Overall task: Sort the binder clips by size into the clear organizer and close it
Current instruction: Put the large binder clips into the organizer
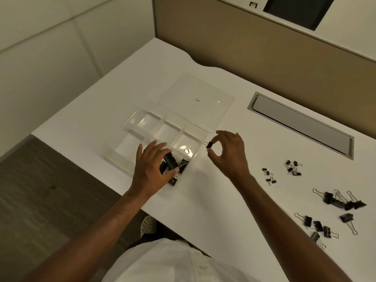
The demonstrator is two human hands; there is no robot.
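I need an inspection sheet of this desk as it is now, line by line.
Surface: white desk.
Job's things: clear organizer open, lid flat behind; large clips in its near compartment; loose clips at right.
Clutter: nothing seen.
Grippers: left hand grips a large clip over the organizer; right hand pinches a small clip.
Cables: nothing seen; grey hatch shut.
Surroundings: tan partition, dark floor.

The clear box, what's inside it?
A few big black clips lie in the near right compartment of the clear box. The left hand grips one large clip there and covers the rest. The other compartments look empty.
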